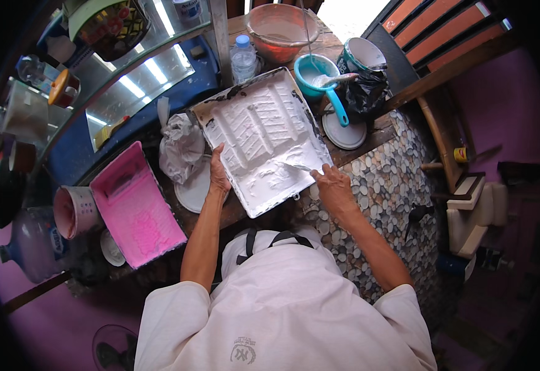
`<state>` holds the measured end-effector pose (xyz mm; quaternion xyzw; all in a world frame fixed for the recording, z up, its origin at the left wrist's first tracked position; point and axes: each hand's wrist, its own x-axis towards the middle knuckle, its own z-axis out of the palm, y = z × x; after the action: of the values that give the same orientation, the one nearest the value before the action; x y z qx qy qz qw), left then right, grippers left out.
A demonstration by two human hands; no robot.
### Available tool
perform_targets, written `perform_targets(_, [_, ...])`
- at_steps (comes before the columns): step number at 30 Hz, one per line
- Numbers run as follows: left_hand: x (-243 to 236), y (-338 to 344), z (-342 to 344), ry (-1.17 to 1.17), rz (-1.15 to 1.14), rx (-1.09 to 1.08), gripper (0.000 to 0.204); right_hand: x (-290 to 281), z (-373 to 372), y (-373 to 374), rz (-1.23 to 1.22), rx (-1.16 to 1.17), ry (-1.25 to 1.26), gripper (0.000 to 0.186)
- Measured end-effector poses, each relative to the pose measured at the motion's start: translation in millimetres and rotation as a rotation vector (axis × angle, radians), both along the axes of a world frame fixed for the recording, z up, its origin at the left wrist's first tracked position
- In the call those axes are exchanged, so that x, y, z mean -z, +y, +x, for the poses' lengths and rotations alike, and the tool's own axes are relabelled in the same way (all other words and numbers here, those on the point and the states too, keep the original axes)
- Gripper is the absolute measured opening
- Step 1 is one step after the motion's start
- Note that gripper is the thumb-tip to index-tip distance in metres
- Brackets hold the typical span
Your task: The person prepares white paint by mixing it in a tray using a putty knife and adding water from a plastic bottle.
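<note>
A white paint tray (256,120) with raised ribs lies tilted on the wooden table in front of me, coated in thick white paint. My left hand (219,172) grips its left edge, thumb on the rim and the other fingers mostly hidden. Over the tray's lower right side, my right hand (331,185) is closed round the handle of a flat scraper (294,165). The scraper's thin end, smeared white, rests in the paint; its exact shape is hard to make out. Left of my left arm sits a pink paint tray (135,204) with pink paint inside.
Behind the white tray stand a water bottle (243,59), a reddish basin (281,37), a turquoise dipper (317,71) and a paint bucket (362,54). A round lid (344,131) lies to the right. A tied plastic bag (182,145) and a pink-stained bucket (74,212) are on the left.
</note>
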<state>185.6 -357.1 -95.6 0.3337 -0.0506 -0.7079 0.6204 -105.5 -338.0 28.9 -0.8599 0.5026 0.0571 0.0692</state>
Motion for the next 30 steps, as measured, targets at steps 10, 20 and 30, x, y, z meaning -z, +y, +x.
perform_targets(10, [-8.5,0.5,-2.4,-0.030,0.047,0.001,0.062,13.8,3.2,0.5,-0.206,-0.022,-0.026,0.013])
perform_targets(20, [-10.5,0.5,-4.2,0.013,-0.003,-0.010,0.059,14.7,29.7,12.8,-0.231,-0.116,-0.053,0.009])
perform_targets(30, [-14.4,0.2,-6.7,0.036,-0.001,-0.006,0.057,-2.4,61.3,33.1,-0.201,-0.255,-0.101,0.008])
